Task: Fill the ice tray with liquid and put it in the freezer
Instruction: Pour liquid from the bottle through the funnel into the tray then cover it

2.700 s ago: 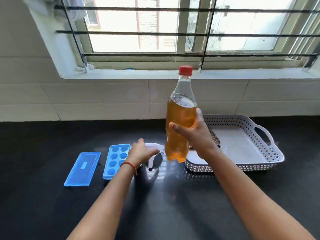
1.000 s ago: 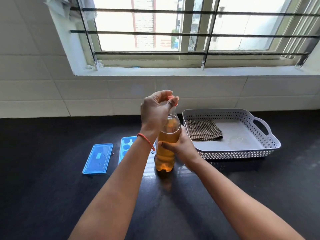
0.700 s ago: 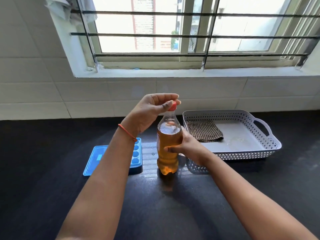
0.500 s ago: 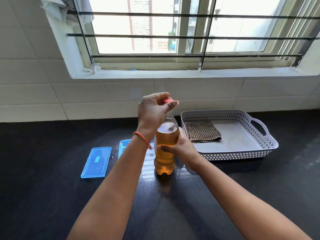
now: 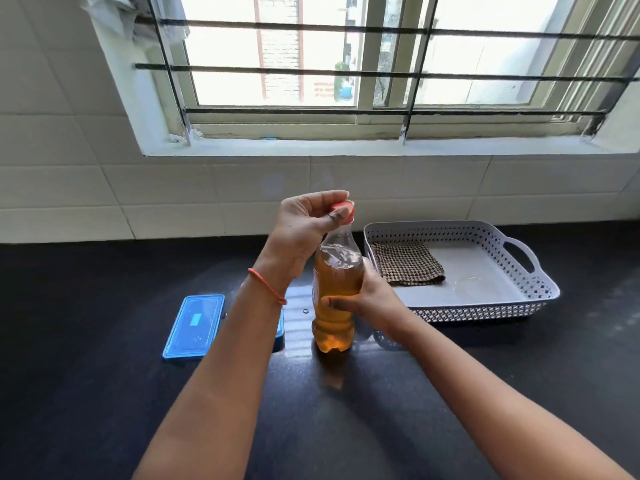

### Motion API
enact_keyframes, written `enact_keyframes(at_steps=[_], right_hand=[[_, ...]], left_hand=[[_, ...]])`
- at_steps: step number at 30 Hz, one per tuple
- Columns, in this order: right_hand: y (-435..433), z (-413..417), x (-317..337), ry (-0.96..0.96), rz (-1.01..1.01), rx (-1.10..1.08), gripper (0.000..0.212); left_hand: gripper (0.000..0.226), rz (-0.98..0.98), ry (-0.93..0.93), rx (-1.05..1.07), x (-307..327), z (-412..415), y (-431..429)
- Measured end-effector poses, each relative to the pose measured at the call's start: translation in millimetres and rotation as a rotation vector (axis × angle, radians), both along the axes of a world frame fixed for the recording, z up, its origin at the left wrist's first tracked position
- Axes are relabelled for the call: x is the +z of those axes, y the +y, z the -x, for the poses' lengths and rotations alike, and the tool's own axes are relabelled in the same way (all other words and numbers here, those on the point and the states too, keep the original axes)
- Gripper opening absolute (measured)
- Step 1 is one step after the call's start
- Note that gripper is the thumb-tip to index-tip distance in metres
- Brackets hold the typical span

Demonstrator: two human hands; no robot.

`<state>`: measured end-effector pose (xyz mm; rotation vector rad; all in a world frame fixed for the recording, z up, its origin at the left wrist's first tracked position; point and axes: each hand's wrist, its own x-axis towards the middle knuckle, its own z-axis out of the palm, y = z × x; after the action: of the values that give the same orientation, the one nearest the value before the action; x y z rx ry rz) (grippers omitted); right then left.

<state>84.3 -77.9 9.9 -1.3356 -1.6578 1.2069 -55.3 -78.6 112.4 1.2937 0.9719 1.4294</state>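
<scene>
Bottle (image 5: 334, 299) of amber liquid, upright on counter (image 5: 104, 375), right hand (image 5: 367, 299) gripping its body, left hand (image 5: 304, 230) pinching red cap (image 5: 343, 211): apparently the uncapping step, with pouring next into ice tray (image 5: 280, 327), mostly hidden behind left forearm (image 5: 242, 341).

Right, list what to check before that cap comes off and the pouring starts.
1. The bottle stands upright on the counter: ok.
2. The right hand grips the bottle's body: ok.
3. The left hand pinches the red cap, still on: ok.
4. The ice tray is uncovered: ok, its blue lid lies flat beside it.
5. The tray's cells are free: cannot tell, the left forearm hides nearly all of it.
6. A checked cloth is near for spills: ok, in the white basket.
</scene>
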Motion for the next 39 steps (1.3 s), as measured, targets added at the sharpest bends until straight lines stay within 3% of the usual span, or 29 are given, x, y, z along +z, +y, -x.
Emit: enact_keyframes(at_steps=[3, 5, 10, 14, 21, 26, 30, 39], right_hand=[[-5.0, 12.3, -5.5, 0.003, -0.063, -0.146, 0.083], [-6.1, 16.3, -6.1, -0.007, -0.088, -0.171, 0.088], [-9.5, 15.3, 1.1, -0.136, -0.116, -0.060, 0.087], [-8.3, 15.8, 2.6, -0.104, -0.104, -0.067, 0.087], [-6.5, 15.6, 3.9, -0.049, -0.070, -0.059, 0.088], [-6.9, 16.4, 6.4, -0.082, -0.100, -0.051, 0.090], [-7.7, 15.8, 9.3, -0.117, -0.112, -0.038, 0.088], [-5.2, 14.8, 7.1, -0.089, -0.102, -0.038, 0.090]], left_hand=[[0.042, -0.070, 0.212, 0.355, -6.9, -16.2, 1.3], [0.043, -0.115, 0.315, 0.470, -7.8, -18.5, -1.9], [0.036, -0.042, 0.350, 0.077, 2.3, -6.2, 2.4], [0.038, 0.048, 0.231, -0.153, 7.2, 7.9, 0.0], [0.043, -0.071, 0.322, 0.074, 6.8, 16.6, 3.0], [0.044, -0.118, 0.591, 0.308, 6.6, 7.7, 11.4], [0.050, -0.186, 0.648, 0.427, -1.5, 1.4, 16.4], [0.032, -0.041, 0.536, 0.054, 2.6, -6.3, 15.7]])
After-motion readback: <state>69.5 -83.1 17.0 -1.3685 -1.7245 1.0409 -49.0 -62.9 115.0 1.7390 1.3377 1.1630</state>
